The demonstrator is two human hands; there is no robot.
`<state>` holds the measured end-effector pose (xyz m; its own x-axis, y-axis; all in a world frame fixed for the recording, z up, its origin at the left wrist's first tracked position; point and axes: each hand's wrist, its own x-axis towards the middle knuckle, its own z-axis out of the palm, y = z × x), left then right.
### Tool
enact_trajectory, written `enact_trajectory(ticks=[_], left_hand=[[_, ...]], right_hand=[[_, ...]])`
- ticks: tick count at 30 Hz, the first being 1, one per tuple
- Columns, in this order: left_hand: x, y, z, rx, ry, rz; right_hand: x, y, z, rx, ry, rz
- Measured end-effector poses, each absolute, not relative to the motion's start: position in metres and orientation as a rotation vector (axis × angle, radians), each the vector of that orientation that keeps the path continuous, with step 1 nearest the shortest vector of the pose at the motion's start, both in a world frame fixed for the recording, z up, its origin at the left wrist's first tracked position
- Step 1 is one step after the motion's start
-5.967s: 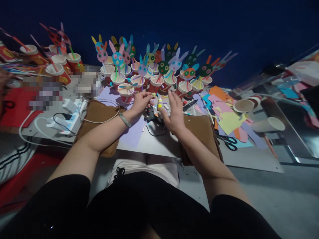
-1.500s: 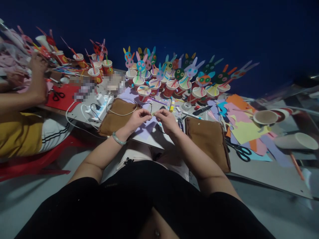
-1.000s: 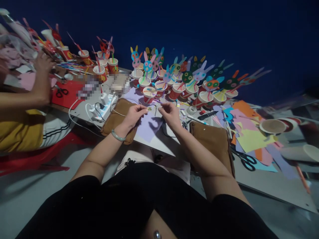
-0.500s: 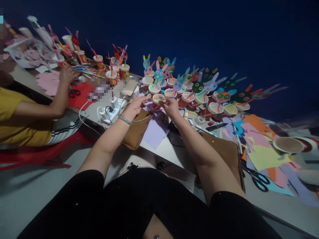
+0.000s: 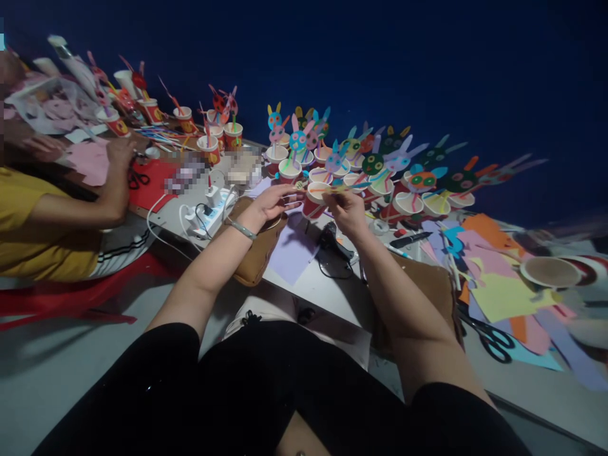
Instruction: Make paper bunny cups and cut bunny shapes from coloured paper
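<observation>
Our right hand (image 5: 349, 212): fingers clamped on thin strip (image 5: 338, 189), long axis sideways, by right rim of cup (image 5: 313, 206). Disc (image 5: 299, 185) left of strip, at fingertips of our left hand (image 5: 273, 202); can't tell if pinched.

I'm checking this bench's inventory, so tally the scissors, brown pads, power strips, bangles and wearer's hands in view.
Scissors: 2
Brown pads: 2
Power strip: 1
Bangle: 1
Wearer's hands: 2
Total: 8

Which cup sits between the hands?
The red cup beyond the purple sheet; only it stands between left hand and right hand, other cups being behind or aside.
</observation>
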<state>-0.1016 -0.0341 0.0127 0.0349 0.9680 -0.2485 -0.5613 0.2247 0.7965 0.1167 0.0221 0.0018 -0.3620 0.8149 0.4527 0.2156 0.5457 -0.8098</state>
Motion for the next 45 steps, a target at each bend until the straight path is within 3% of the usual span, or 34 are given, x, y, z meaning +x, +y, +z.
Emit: enact_trajectory(ticks=[12,45], left_hand=[[-0.042,-0.037,0.016,0.754,1.017,1.28],[-0.052,-0.045,0.013,1.073,1.072,1.214]], right_hand=[[0.172,-0.018,0.005,-1.029,-1.641,0.784],[0.175,-0.028,0.001,-0.942,-1.683,0.946]])
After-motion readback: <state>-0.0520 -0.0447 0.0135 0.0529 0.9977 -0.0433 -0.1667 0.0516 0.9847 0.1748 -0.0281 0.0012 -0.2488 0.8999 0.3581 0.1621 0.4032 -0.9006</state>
